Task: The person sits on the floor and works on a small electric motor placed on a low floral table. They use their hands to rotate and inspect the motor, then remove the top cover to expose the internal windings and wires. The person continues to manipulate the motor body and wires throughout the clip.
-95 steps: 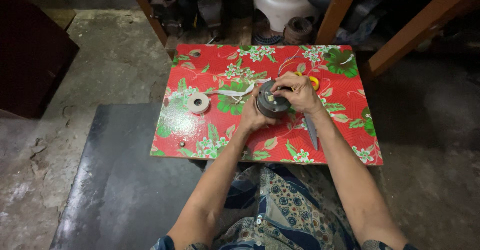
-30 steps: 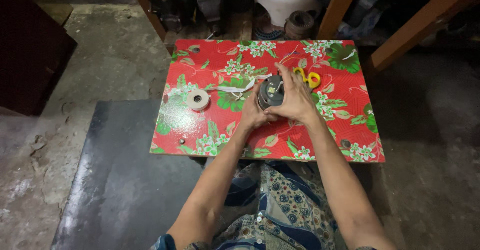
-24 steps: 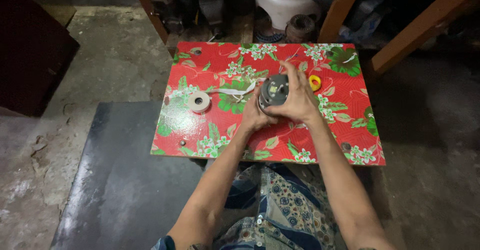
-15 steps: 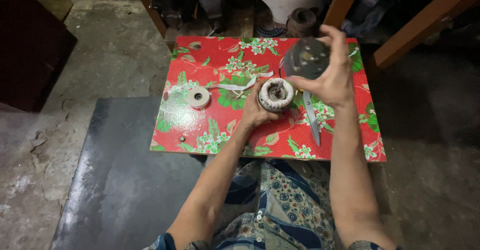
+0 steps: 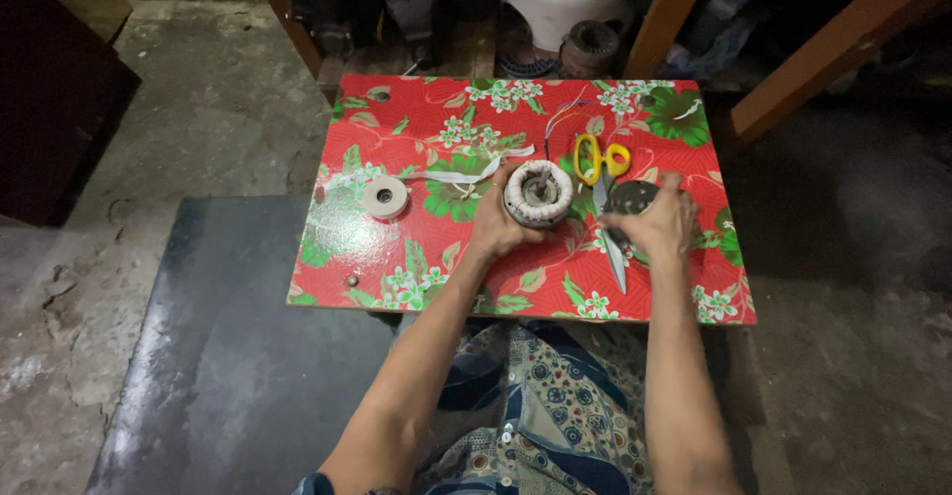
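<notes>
The left hand [image 5: 496, 225] cups a round wound coil [image 5: 537, 193] resting mid-bench [image 5: 397, 128]. The right hand [image 5: 656, 227] grips a dark metal disc [image 5: 631, 197] just right of it, fingers hiding most of the disc. Yellow-handled scissors [image 5: 601, 173] lie between them, the blade partly covered by the right hand.

My right hand [image 5: 656, 225] pulled the dark round cover [image 5: 633, 197] off the wound coil ring [image 5: 538, 193], lifted it, then lowered it beside the scissors [image 5: 601, 172]; my left hand [image 5: 499, 225] kept the ring.
</notes>
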